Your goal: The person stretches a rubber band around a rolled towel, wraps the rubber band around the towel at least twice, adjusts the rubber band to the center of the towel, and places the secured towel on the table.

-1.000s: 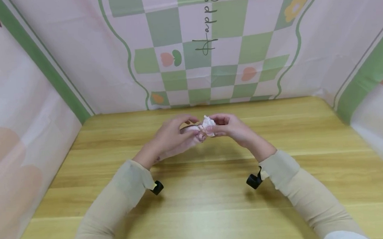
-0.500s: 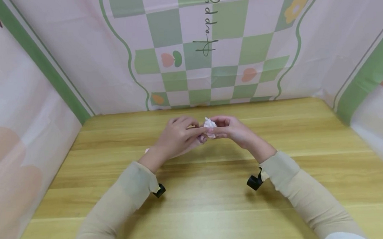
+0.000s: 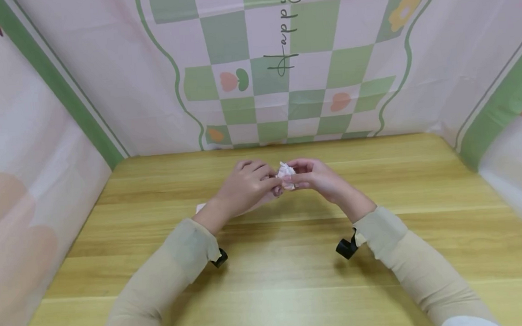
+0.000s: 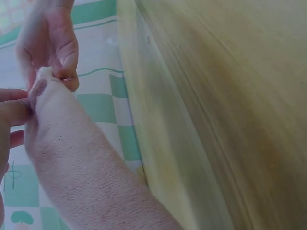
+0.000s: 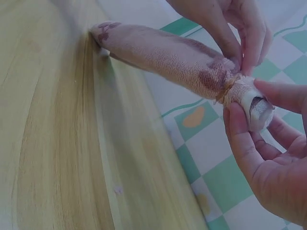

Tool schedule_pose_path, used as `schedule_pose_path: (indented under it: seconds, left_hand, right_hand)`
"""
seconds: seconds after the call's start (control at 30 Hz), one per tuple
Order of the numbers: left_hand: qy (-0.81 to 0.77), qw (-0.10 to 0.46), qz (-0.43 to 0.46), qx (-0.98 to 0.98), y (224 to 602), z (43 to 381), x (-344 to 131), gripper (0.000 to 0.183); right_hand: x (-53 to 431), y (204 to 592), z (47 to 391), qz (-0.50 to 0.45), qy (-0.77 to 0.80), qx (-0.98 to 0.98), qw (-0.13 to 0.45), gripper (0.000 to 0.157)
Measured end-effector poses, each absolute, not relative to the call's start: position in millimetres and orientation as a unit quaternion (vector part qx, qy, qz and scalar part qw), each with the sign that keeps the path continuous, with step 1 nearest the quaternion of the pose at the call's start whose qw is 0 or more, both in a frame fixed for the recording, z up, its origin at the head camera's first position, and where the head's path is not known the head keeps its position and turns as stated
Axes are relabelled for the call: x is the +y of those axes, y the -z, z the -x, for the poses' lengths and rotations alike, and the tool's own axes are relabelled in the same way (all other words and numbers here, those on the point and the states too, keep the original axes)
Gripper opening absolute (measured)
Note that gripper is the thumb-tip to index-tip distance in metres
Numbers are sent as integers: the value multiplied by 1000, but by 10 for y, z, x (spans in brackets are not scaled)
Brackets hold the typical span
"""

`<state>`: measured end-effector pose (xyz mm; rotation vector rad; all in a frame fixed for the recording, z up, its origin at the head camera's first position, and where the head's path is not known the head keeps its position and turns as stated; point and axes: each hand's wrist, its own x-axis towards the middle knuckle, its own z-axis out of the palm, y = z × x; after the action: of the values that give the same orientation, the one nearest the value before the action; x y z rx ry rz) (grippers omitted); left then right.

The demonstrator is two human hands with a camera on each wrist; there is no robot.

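Observation:
A long pale pink ribbed cloth tube (image 5: 163, 55) with purple-brown patches slants between my hands, plump along its length. Near one end a thin tan band (image 5: 229, 87) cinches it, and beyond that the gathered white end (image 3: 286, 175) puffs out. My right hand (image 3: 323, 181) pinches this gathered end between thumb and fingers. At the cinched neck, the fingertips of my left hand (image 3: 244, 187) pinch the cloth beside the band. In the head view the left hand covers most of the tube; its far end, with dark spots, shows in the right wrist view.
The wooden table (image 3: 278, 283) spreads beneath both arms. A printed fabric backdrop (image 3: 309, 68) with green checks rises behind it, and more fabric hangs on both sides. Small black wrist cameras (image 3: 346, 248) hang below the sleeves.
My left hand has shifted slightly right, bringing its fingers from the tube's body to the cinched neck. My right hand keeps its hold on the gathered end, nearly still.

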<state>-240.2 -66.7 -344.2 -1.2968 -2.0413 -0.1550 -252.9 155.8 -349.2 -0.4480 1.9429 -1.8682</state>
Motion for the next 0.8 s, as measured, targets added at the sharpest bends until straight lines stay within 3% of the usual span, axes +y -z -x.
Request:
schedule_pose_path:
  seconds: [0.6, 0.8]
  left_hand:
    - [26, 294, 480, -826, 3420, 2421, -671, 25]
    - [-8, 284, 459, -842, 3404, 2431, -706, 14]
  right_hand:
    - [1553, 3424, 2544, 165, 664, 700, 206, 44]
    - [1532, 3361, 2564, 167, 663, 701, 204, 42]
